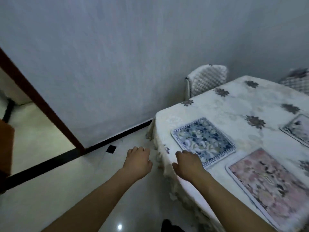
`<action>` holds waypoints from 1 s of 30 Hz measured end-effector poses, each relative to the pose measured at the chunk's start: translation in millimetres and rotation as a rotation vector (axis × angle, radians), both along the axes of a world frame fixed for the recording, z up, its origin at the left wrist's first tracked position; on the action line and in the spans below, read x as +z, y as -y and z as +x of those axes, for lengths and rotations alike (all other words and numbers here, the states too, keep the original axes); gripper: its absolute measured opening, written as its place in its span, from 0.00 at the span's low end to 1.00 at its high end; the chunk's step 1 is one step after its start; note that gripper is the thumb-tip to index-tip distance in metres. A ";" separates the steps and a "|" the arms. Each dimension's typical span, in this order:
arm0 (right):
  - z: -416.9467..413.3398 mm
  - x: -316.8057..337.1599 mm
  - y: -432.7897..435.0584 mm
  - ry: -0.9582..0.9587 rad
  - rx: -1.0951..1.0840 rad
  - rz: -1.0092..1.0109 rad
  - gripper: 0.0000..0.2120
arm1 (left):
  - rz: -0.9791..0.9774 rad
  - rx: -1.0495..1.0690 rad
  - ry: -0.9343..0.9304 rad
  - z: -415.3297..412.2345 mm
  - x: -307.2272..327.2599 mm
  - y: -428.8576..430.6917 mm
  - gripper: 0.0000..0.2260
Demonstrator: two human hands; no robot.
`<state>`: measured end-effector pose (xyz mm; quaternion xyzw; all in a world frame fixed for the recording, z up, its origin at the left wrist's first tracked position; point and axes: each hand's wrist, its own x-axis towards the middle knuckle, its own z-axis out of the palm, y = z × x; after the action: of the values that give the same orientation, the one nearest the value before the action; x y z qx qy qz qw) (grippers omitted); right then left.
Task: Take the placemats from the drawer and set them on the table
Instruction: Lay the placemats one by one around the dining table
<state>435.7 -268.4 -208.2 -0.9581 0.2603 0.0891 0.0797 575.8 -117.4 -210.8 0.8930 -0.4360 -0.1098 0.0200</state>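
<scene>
Three placemats lie flat on the table (217,104), which wears a white cloth with dark flowers. The blue floral placemat (203,142) is nearest the table's left corner. A pink floral placemat (269,185) lies nearer to me, and a pale third placemat (299,129) is cut off by the right edge. My right hand (187,163) hovers at the table's left edge, just beside the blue mat's near corner, fingers loosely curled and holding nothing. My left hand (138,160) hangs over the floor left of the table, also empty. No drawer is in view.
A padded chair (205,79) stands against the grey wall behind the table, and a second chair (297,79) shows at the far right. A brown door frame (38,101) opens at the left. The floor (58,190) is pale tile with a black border strip.
</scene>
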 end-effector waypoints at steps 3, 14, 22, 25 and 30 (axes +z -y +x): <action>-6.4 -11.0 42.9 0.006 -0.154 0.014 0.15 | 0.009 -0.143 0.002 11.3 -8.2 62.0 0.15; -44.4 -62.5 177.1 0.006 -0.557 0.147 0.12 | 0.167 -0.459 0.001 31.6 -55.2 255.6 0.18; -45.0 -120.9 181.0 0.106 -1.037 0.433 0.25 | 0.239 -0.357 -0.131 67.4 -102.3 323.6 0.24; -37.3 -138.7 176.3 0.193 -1.247 0.544 0.29 | 0.319 -0.286 -0.184 85.1 -123.6 337.9 0.27; -22.2 -157.6 177.5 0.452 -1.588 0.649 0.22 | 0.269 -0.226 -0.258 110.7 -146.2 356.3 0.22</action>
<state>413.5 -445.9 -365.8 -0.4197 0.7883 -0.1143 0.4351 686.5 -473.6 -357.1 0.8117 -0.5085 -0.2819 -0.0561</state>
